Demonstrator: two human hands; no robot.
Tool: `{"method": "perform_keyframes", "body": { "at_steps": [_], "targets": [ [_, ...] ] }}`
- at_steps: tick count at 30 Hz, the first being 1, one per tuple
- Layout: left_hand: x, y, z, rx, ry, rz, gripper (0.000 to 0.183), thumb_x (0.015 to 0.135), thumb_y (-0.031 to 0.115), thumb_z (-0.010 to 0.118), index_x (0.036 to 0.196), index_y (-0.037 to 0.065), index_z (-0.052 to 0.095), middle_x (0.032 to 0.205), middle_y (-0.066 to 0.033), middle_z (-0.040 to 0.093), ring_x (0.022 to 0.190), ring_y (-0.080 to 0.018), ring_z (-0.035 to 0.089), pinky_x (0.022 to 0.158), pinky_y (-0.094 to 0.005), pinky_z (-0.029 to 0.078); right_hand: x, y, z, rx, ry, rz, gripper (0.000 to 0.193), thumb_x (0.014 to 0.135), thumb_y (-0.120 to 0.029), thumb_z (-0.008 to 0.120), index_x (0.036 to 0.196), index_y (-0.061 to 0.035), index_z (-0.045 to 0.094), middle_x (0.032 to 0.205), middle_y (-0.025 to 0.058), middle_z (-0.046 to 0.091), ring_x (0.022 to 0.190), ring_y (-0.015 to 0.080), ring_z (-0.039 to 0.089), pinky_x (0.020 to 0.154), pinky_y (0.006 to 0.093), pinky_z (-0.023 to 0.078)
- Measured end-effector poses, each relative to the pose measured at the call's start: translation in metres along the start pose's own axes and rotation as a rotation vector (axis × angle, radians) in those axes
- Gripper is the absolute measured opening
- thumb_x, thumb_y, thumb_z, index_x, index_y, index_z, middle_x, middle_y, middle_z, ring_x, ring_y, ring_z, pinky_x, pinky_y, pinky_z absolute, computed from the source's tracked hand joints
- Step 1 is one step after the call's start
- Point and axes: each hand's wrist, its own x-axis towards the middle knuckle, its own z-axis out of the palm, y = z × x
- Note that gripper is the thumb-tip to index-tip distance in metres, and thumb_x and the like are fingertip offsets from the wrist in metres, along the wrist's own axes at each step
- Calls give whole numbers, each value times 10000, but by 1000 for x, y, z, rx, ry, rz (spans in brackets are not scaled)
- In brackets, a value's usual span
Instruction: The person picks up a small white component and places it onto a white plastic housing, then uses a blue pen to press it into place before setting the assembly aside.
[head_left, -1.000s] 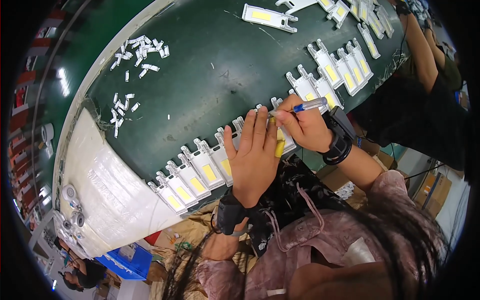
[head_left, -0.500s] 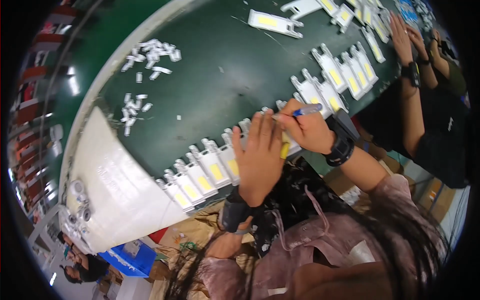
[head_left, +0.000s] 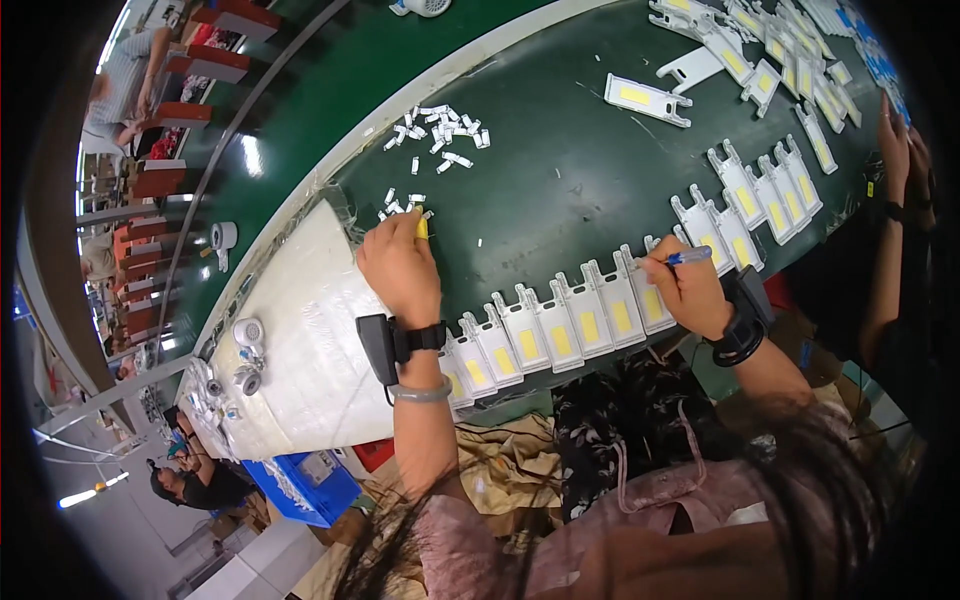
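My left hand (head_left: pixel 402 268) reaches over a small heap of white pieces (head_left: pixel 390 208) at the table's left side. Its fingers are bent together, and a small yellow thing (head_left: pixel 422 226) shows at the fingertips; its kind is unclear. With closed fingers, my right hand (head_left: pixel 690 295) grips a slim pen-like tool (head_left: pixel 690 257) with a clear blue end. The tool's tip is near the forked top of a white plate (head_left: pixel 655 303) at the right end of a row. These flat white plates (head_left: pixel 560 330), each bearing a yellow rectangle, lean side by side along the near edge.
Another heap of white pieces (head_left: pixel 450 130) lies farther back. More plates (head_left: pixel 770 195) lie right, with a pile (head_left: pixel 800 60) beyond. A white wrapped sheet (head_left: pixel 300 340) covers the left end. A blue bin (head_left: pixel 315 490) stands below. A co-worker's hand (head_left: pixel 893 140) is at the right.
My left hand has moved left from the row of plates to the small white pieces. My right hand stays by the row with the tool. The view has shifted left.
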Motion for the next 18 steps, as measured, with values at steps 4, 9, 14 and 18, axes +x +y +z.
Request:
{"method": "perform_keyframes", "body": {
  "at_steps": [4, 9, 14, 18],
  "targets": [
    [-1, -3, 12, 130, 57, 178, 224, 779, 39, 699, 979, 119, 759, 941, -45, 716, 917, -247, 631, 914, -409, 458, -1, -1, -3, 45, -21, 68, 122, 979, -82, 582, 884, -6, 570, 761, 101, 554, 649, 236, 543, 597, 335, 418],
    [1, 1, 8, 147, 28, 271, 235, 782, 42, 699, 1011, 84, 725, 941, -59, 707, 902, -265, 631, 913, -409, 461, 2, -1, -3, 17, -6, 96, 137, 984, -80, 576, 868, -11, 556, 741, 79, 552, 634, 191, 532, 587, 316, 410],
    [-34, 57, -6, -480, -30, -19, 278, 816, -28, 642, 1081, 49, 680, 985, -139, 683, 923, -346, 619, 859, -434, 459, 3, -9, -7, 237, -2, 252, 150, 1003, -99, 572, 877, -20, 550, 714, 25, 573, 580, 78, 520, 541, 265, 406],
    [-70, 111, -19, -499, -198, 142, 246, 820, -25, 644, 1049, 56, 684, 1008, -133, 686, 1000, -325, 627, 898, -413, 460, -5, -24, -12, 144, 23, 75, 79, 947, -56, 633, 878, -34, 599, 771, 58, 631, 663, 175, 605, 615, 309, 468]
  ]
}}
